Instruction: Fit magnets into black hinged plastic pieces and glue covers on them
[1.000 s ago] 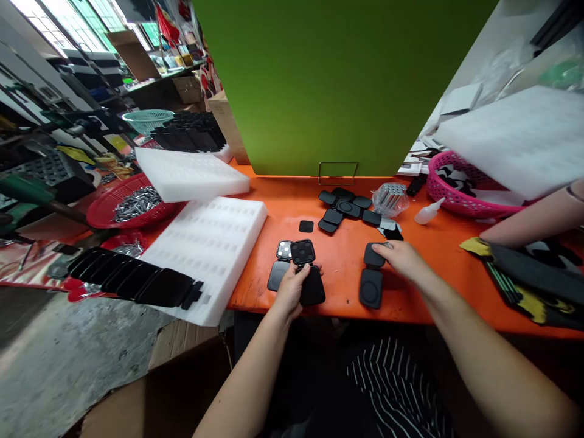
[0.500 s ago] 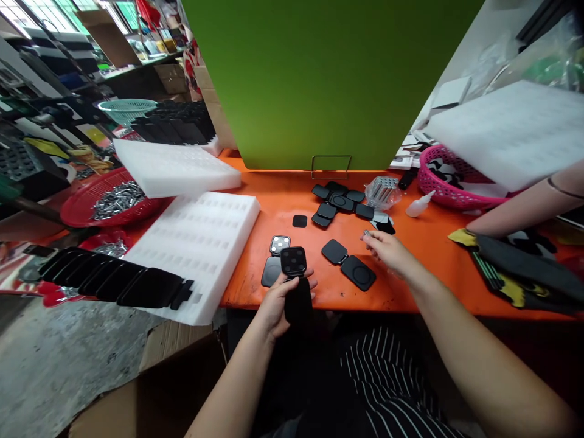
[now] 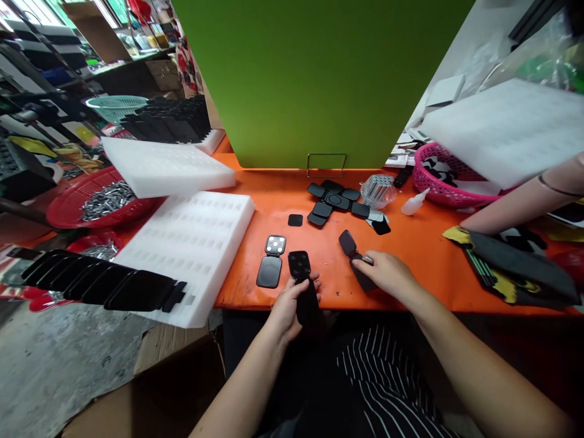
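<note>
My left hand (image 3: 287, 310) is closed around a black hinged two-panel piece (image 3: 299, 265), held opened out over the table's front edge. Several round spots show on its upper panel. My right hand (image 3: 385, 272) grips a second black hinged piece (image 3: 347, 243), which is tilted up on edge; the fingers hide much of its lower panel. Something small and silvery (image 3: 368, 259) shows at the right fingers, too small to name. Left of my left hand, a third hinged piece (image 3: 269, 272) lies flat, with pale discs in its upper panel. A thin black square (image 3: 295, 220) lies behind it.
More black hinged pieces (image 3: 336, 201) are heaped farther back, beside bagged metal rods (image 3: 378, 190) and a small dropper bottle (image 3: 414, 203). White foam trays (image 3: 182, 234) and a red basket (image 3: 57, 210) of metal pins stand left. A pink basket (image 3: 438, 188) stands right. A green board (image 3: 319, 85) rises behind.
My right hand has come down and left onto the hinged piece that lay flat and has tipped it up. My left hand, with its piece, has shifted slightly right and down.
</note>
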